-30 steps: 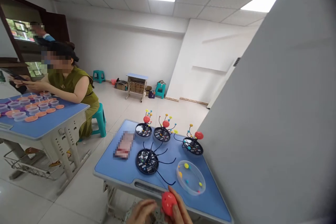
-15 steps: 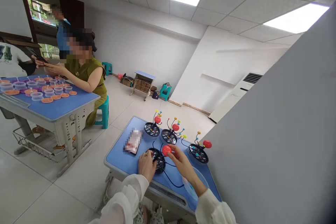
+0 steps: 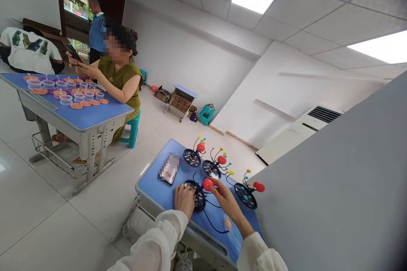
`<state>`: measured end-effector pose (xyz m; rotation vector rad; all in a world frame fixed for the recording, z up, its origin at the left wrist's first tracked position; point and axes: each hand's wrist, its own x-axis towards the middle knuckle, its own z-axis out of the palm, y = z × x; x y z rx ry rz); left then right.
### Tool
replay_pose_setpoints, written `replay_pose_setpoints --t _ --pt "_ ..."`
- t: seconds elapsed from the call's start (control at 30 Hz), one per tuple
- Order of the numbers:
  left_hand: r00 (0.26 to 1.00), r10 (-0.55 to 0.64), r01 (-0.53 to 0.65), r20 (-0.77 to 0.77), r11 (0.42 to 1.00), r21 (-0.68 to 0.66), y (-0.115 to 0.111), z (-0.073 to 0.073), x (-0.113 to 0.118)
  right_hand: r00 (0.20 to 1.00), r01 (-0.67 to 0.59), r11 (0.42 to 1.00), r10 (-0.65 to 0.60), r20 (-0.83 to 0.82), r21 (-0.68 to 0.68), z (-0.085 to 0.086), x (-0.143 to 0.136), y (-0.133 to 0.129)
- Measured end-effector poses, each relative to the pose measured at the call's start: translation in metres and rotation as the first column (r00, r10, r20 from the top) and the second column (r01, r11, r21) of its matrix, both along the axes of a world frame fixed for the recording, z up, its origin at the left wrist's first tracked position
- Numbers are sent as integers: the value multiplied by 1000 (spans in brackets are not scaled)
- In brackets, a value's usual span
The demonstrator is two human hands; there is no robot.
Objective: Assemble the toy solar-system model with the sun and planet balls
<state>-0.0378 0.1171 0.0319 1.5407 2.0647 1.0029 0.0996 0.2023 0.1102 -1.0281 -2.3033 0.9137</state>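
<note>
On the blue desk (image 3: pixel 159 188), a solar system model with a round black base (image 3: pixel 200 204) stands in front of me. Long black curved arms (image 3: pixel 212 222) spread from it, bare at their ends. My left hand (image 3: pixel 185 199) grips the near left side of the base, its fingertips partly hidden. A shiny red ball (image 3: pixel 208 184) sits at the model's centre, and my right hand (image 3: pixel 222 194) has its fingers closed on the ball's right side. Below my right forearm lies a clear plastic tub (image 3: pixel 234 237) with small coloured balls, partly covered by the arm.
Behind the hands stand several similar models, among them one with a red ball (image 3: pixel 259 186) at the right. A phone (image 3: pixel 169 169) lies at the desk's left. A grey partition (image 3: pixel 333 178) borders the right side. Another person (image 3: pixel 122 72) sits at a desk (image 3: pixel 85 120) with plastic pots.
The view has swung left, so everything sits further right in the picture. Both hands keep their places on the base and the red ball; the right fingers have shifted slightly round the ball.
</note>
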Motion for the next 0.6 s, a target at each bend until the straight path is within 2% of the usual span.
replay_pose_setpoints --t 0.23,0.4,0.6 --pt "999 -2 2 -36 1000 -11 3 -1 1 993 -67 987 51 108 145 12 0 -3" --pt "998 11 -12 -59 1000 -19 6 -4 1 971 -181 954 134 199 241 25 -6 2" --pt "996 40 -42 -85 999 -15 9 -8 3 932 -288 912 197 303 292 37 -15 6"
